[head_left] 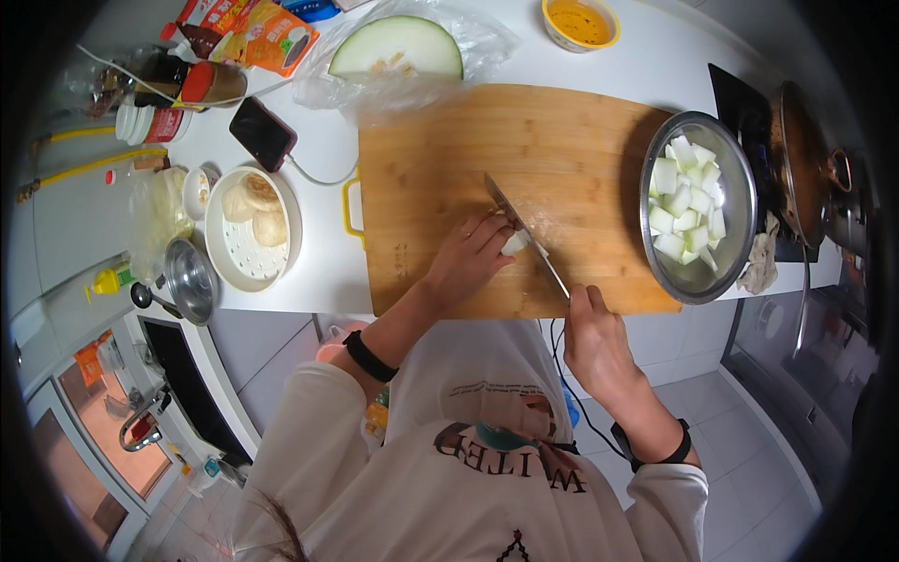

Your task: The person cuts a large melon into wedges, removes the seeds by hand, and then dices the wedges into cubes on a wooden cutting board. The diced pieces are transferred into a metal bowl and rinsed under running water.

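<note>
On a bamboo cutting board (428, 161), my left hand (472, 254) holds a small piece of pale melon (515, 243) with bent fingers. My right hand (598, 337) grips the handle of a kitchen knife (525, 232), whose blade stands edge down at the right side of the melon, close to my left fingertips. The fingers hide part of the melon. A metal bowl (746, 204) overlaps the board's right end and holds many cut melon chunks (685, 200). Behind the board, a large cut piece of winter melon (400, 53) lies in a clear plastic bag (484, 42).
At left are a phone (263, 135) with a cable, a white steamer basket (293, 239) with buns, a small metal bowl (191, 281), jars and seasoning packets (270, 35). A bowl of yellowish liquid (580, 22) stands at the back; a lidded pan (804, 161) sits at right.
</note>
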